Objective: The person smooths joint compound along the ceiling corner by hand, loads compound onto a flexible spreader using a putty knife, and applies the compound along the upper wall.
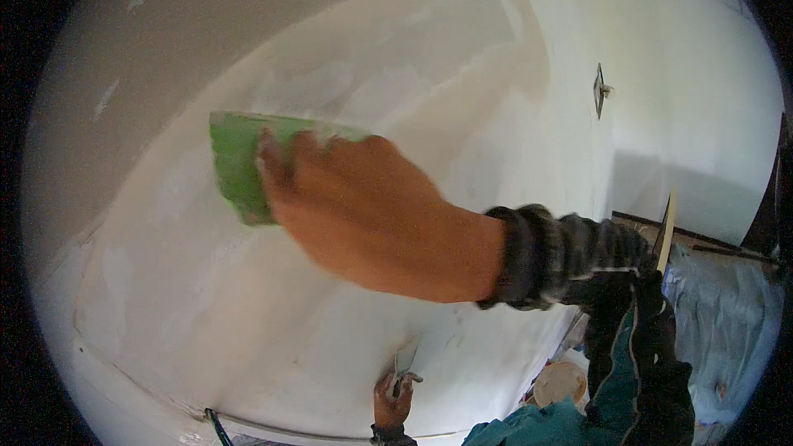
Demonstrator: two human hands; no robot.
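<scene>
Across the middle, my right hand [355, 206] grips a flat green spreader [238, 169] with a wavy edge. Its long upper edge lies at or close to the patchy, filler-smeared wall [330, 326]; whether it touches cannot be told. Lower down, my left hand [394, 398] is closed around a small putty knife [405, 358], its pale blade pointing up, near the wall. Dark sleeves cover both wrists.
An electrical box [600, 91] sticks out on the right-hand wall. A round bucket [560, 384] stands low at the right, with plastic sheeting [727, 314] beyond it. A light strip [667, 231] leans near my right arm. The grey ceiling [157, 25] slopes across the upper left.
</scene>
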